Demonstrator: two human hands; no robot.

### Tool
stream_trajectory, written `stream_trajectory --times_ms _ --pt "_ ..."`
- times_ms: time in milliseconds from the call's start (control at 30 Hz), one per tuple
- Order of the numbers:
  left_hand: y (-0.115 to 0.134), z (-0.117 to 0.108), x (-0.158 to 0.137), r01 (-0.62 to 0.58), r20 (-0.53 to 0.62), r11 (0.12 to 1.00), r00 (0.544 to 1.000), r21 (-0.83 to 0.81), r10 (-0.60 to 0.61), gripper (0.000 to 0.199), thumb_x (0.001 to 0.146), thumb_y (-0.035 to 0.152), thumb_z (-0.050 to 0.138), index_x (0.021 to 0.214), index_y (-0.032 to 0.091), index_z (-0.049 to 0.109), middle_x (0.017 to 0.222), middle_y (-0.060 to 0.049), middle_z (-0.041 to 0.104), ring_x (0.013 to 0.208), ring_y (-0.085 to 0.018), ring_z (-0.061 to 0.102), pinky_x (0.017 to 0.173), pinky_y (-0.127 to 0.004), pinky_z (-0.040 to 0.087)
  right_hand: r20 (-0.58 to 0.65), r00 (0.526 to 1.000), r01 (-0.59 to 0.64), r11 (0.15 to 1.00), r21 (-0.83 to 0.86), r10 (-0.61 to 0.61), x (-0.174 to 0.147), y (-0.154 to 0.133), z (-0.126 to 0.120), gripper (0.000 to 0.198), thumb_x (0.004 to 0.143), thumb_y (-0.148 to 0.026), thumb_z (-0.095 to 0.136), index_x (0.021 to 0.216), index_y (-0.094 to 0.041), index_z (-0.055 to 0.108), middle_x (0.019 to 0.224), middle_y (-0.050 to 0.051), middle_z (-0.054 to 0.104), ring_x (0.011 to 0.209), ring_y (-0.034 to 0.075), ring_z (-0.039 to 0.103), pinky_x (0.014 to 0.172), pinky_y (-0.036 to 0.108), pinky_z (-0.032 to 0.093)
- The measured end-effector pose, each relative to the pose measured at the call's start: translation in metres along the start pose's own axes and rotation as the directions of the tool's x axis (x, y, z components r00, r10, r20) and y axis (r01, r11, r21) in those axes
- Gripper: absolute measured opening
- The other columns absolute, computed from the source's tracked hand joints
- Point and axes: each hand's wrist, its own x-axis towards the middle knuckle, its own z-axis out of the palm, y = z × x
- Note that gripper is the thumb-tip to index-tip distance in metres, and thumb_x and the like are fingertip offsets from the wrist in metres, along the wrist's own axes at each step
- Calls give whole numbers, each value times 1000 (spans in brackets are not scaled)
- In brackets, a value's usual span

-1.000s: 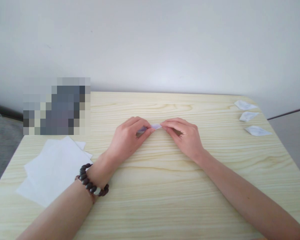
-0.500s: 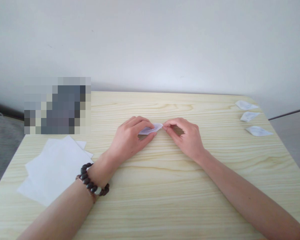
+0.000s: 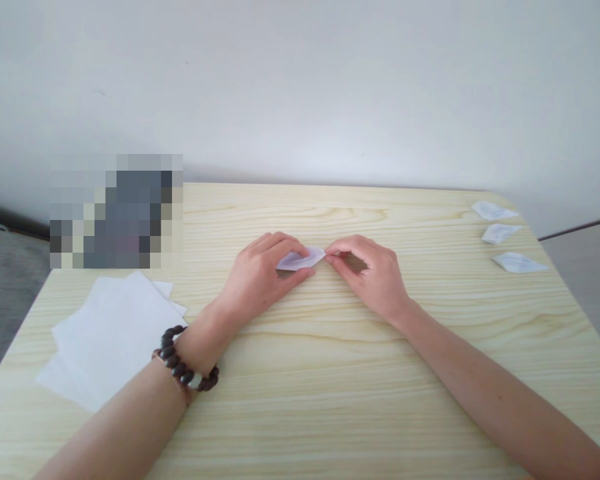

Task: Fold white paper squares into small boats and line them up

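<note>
Near the middle of the table, a small white boat-shaped folded paper (image 3: 300, 259) has pointed ends and a crease or opening along its top. My left hand (image 3: 257, 275) curls over its left part, index fingertip on the paper and thumb by its near edge. That hand hides the left end. With thumb and index finger pinched together, my right hand (image 3: 373, 273) holds the paper's right tip. A beaded bracelet (image 3: 180, 367) circles my left wrist.
White paper sheets (image 3: 115, 340) lie fanned on the left, partly under my left forearm. Behind them is a blurred-out dark object (image 3: 125, 220). Three folded paper pieces (image 3: 520, 263) rest along the right edge of the wooden table (image 3: 330, 400). A pale wall (image 3: 300, 87) stands behind.
My left thumb has shifted slightly toward me, away from the paper's near edge. My right hand keeps its pinch in almost the same place.
</note>
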Motion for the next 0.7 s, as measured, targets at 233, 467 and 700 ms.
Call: stream_trajectory --times_ms 233,467,700 --pt "-1 0 0 -6 8 999 1000 -34 6 18 82 32 67 93 19 65 95 -4 68 89 -19 62 80 -31 48 56 997 55 998 29 -57 0 0 0 8 86 -17 61 92 -22 64 92 4 71 88 17 66 81 31 51" --pt "3 -3 1 -21 -9 998 1000 -61 21 15 86 31 61 96 19 66 98 -5 67 94 -19 62 84 -32 49 69 997 31 999 24 -32 1 -4 0 12 86 -13 56 86 -23 62 89 3 70 87 17 65 80 33 50" --pt "2 0 -1 12 -92 999 996 -41 -15 13 89 22 54 91 17 66 97 -6 65 92 -18 61 84 -31 49 -20 1000 -17 1000 -25 17 0 -7 -1 14 78 -8 54 81 -21 59 81 3 66 80 19 63 77 34 49"
